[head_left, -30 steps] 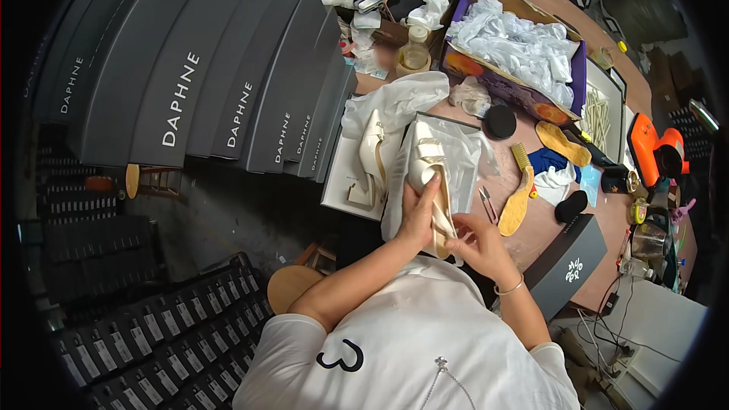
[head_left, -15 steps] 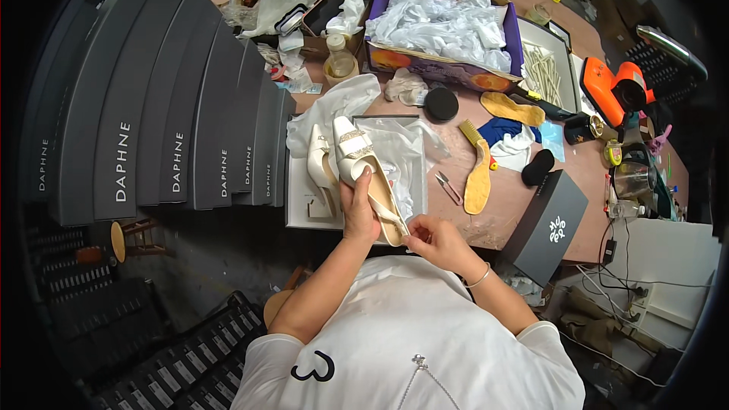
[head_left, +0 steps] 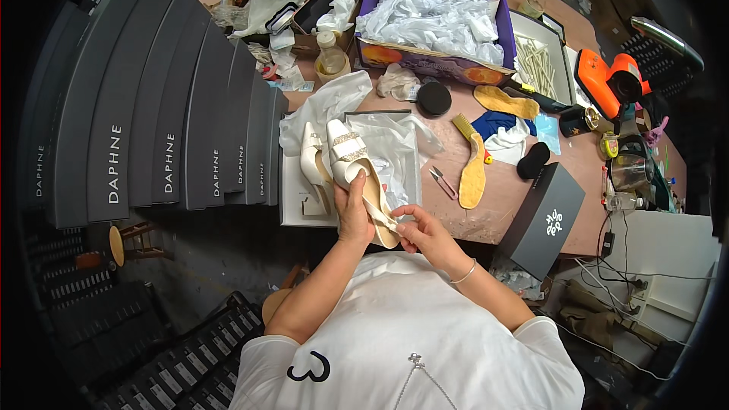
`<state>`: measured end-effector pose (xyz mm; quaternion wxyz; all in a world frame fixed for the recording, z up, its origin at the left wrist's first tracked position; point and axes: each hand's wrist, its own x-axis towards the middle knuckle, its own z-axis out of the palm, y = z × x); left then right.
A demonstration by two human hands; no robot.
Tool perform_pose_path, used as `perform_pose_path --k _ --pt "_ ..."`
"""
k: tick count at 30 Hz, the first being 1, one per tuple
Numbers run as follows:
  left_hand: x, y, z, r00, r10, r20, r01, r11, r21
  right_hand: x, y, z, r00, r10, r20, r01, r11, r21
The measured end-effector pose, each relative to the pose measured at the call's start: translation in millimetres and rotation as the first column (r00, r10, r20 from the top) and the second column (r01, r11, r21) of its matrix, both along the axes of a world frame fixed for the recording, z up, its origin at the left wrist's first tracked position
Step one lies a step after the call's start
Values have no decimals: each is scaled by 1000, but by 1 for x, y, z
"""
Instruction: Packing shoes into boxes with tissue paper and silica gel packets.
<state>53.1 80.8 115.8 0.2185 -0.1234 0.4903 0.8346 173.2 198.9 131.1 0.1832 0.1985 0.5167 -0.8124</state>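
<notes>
A white slingback shoe (head_left: 349, 153) with a glittery band across its front is held over an open shoebox (head_left: 304, 214). My left hand (head_left: 355, 209) is closed round its middle, thumb on the upper. At the heel end, my right hand (head_left: 420, 232) pinches the thin strap between thumb and fingers. The matching shoe (head_left: 313, 161) lies in the box just left of the held one, on white tissue paper (head_left: 326, 110). A small dark tag or card lies low in the box.
Tall stacks of dark grey shoeboxes (head_left: 152, 106) rise at the left. A purple carton (head_left: 440, 64) of crumpled white plastic stands at the back. Thread snips (head_left: 443, 183), a brush (head_left: 464, 127), yellow insoles (head_left: 472, 182), a black round tin (head_left: 433, 99) and a grey box lid (head_left: 541, 209) lie to the right.
My right hand has moved slightly up and left along the strap, its fingers now more spread. The view has shifted a little; my left hand keeps its hold on the shoe.
</notes>
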Motion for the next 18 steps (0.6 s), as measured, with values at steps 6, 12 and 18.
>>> perform_pose_path --k 6,12,18 --pt "-1 3 3 999 21 45 -21 1000 -12 -7 -5 2 987 -117 111 146 940 -310" --pt "-4 -1 -2 994 19 104 -22 999 24 -5 8 22 998 51 -25 -54 988 -145" --pt "-10 -31 -10 990 -49 135 45 998 36 -19 -2 10 984 178 -12 -177 982 71"
